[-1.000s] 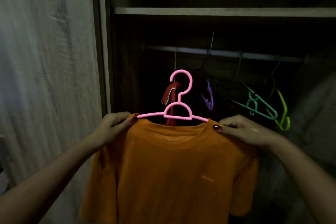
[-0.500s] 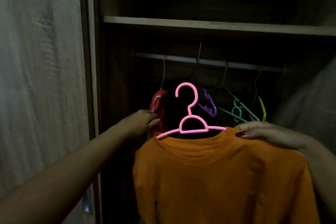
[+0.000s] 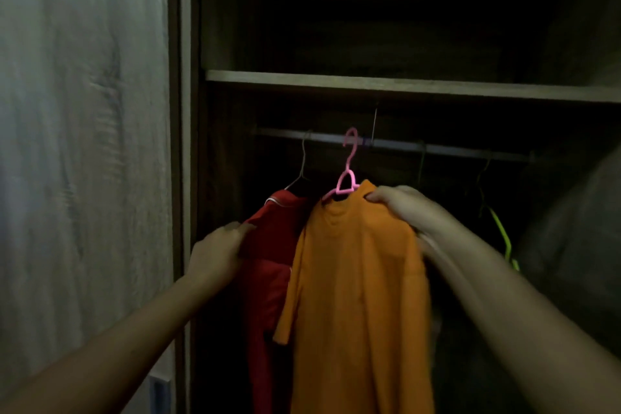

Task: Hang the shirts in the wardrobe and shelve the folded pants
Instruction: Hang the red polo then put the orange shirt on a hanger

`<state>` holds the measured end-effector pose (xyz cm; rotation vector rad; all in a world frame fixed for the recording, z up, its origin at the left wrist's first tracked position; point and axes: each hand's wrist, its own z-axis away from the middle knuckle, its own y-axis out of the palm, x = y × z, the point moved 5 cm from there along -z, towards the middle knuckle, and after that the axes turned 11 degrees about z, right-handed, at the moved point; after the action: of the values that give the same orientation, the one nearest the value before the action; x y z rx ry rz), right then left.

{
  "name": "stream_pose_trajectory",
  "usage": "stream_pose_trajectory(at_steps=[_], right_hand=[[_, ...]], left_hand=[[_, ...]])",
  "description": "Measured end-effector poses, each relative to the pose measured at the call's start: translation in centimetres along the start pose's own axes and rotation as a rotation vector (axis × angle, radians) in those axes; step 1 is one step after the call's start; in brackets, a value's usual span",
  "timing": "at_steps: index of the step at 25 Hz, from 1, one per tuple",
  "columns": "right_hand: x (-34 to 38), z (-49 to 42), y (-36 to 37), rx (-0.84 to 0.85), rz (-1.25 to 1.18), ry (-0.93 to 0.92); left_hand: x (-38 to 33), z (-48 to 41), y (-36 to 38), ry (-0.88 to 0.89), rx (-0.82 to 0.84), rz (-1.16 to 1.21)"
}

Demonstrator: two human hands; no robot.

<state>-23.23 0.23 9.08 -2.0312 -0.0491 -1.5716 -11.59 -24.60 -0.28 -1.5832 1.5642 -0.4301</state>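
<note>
An orange shirt [image 3: 356, 279] hangs on a pink hanger [image 3: 346, 178] whose hook sits at the wardrobe rail [image 3: 453, 147]. My right hand [image 3: 406, 208] grips the shirt's right shoulder just below the hanger. To the left, a red garment [image 3: 272, 239] hangs from a wire hanger on the same rail. My left hand [image 3: 218, 252] holds the red garment's shoulder, fingers curled on the cloth, beside the orange shirt. No folded pants are in view.
A wooden shelf [image 3: 403, 86] runs above the rail. The wardrobe's pale door [image 3: 84, 144] fills the left side. A lime green hanger [image 3: 502, 235] and other dim hangers hang to the right. A grey bulky shape [image 3: 578, 228] sits at the far right.
The orange shirt has risen and turned edge-on, its pink hook now up at the rail. My left hand has dropped onto the red garment's shoulder.
</note>
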Motion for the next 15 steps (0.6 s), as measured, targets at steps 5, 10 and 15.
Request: stream_pose_trajectory(at_steps=[5, 10, 15], right_hand=[[1.4, -5.6, 5.9, -0.04, -0.049, -0.004], [-0.2, -9.1, 10.4, -0.094, 0.072, -0.021], [-0.6, -10.5, 9.1, -0.252, 0.119, -0.025]], left_hand=[[1.3, 0.1, -0.3, 0.079, 0.114, 0.233], [1.0, 1.1, -0.3, 0.114, 0.225, 0.388], [0.8, 2.0, 0.3, 0.088, 0.257, 0.419]])
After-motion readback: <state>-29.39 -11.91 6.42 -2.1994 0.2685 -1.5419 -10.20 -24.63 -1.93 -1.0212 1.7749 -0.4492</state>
